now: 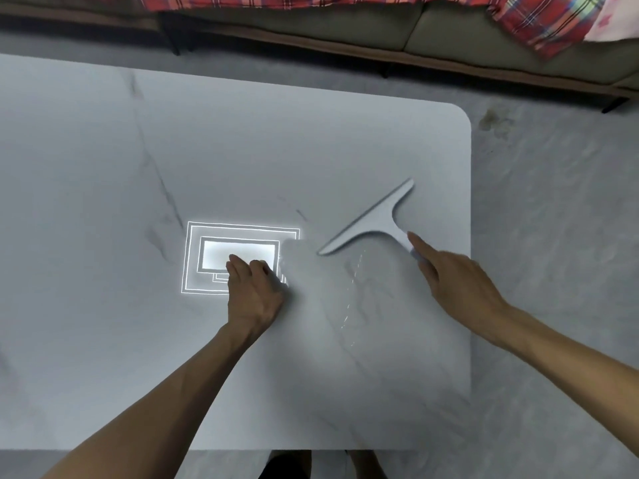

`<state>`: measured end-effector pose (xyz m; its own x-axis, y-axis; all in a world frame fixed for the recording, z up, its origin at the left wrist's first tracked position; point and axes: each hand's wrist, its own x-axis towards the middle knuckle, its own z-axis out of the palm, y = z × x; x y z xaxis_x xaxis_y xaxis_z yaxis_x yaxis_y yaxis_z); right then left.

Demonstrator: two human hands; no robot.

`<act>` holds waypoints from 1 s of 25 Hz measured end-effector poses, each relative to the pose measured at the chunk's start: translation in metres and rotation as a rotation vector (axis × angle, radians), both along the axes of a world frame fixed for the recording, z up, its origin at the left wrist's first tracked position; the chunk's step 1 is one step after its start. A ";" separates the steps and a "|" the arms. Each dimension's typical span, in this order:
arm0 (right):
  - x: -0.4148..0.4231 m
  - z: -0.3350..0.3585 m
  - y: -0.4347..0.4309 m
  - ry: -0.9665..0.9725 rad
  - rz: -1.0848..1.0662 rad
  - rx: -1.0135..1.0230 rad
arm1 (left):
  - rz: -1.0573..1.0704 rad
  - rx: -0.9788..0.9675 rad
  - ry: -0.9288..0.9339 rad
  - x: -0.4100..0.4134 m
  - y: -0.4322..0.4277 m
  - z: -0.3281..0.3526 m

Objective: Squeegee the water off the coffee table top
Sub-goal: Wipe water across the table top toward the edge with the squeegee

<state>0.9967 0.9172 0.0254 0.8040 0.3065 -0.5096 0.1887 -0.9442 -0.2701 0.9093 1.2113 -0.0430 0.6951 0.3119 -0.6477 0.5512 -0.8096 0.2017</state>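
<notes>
A pale grey T-shaped squeegee [373, 219] lies blade-down on the white marble coffee table top [242, 150], its blade running diagonally from lower left to upper right. My right hand [460, 281] grips its handle at the near end, index finger stretched along it. A thin glinting line of water drops [352, 288] trails toward me from below the blade. My left hand [252, 292] rests on the table left of the squeegee, fingers bent with the tips on the surface, holding nothing.
A bright reflection of a ceiling light [238, 250] shines on the table under my left fingers. The table's rounded far right corner [460, 115] and right edge border grey floor [553, 236]. A sofa [345, 25] with plaid cloth stands behind.
</notes>
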 end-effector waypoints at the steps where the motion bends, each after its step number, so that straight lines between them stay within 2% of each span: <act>1: -0.011 0.007 -0.012 0.020 0.012 -0.047 | -0.052 0.044 -0.037 -0.001 -0.003 -0.003; 3: -0.020 0.022 -0.030 0.050 0.016 -0.074 | -0.268 0.115 -0.040 0.003 -0.012 0.001; 4: -0.017 0.029 -0.035 0.049 0.010 -0.057 | -0.309 0.108 -0.027 0.008 -0.020 0.005; 6: 0.010 0.035 -0.033 -0.052 0.008 0.003 | -0.281 0.047 -0.091 0.017 -0.033 0.000; 9: 0.086 0.021 0.001 -0.224 -0.048 0.063 | -0.244 -0.076 -0.076 0.026 -0.052 -0.007; 12: 0.157 -0.001 0.035 -0.182 -0.192 0.078 | -0.235 -0.102 0.009 0.028 -0.057 -0.017; 14: 0.176 -0.011 0.038 -0.154 -0.228 0.042 | -0.247 -0.102 0.023 0.029 -0.059 -0.020; 16: 0.163 -0.014 0.029 -0.149 -0.196 0.005 | -0.236 -0.099 0.022 0.030 -0.060 -0.021; 19: 0.103 -0.011 0.000 -0.132 -0.202 0.038 | -0.239 -0.085 0.016 0.033 -0.062 -0.015; 23: 0.010 0.010 -0.047 0.009 -0.171 0.034 | -0.295 -0.061 -0.098 0.027 -0.070 -0.009; 25: -0.013 0.024 -0.067 0.072 -0.184 0.057 | -0.331 -0.094 -0.092 0.024 -0.076 -0.008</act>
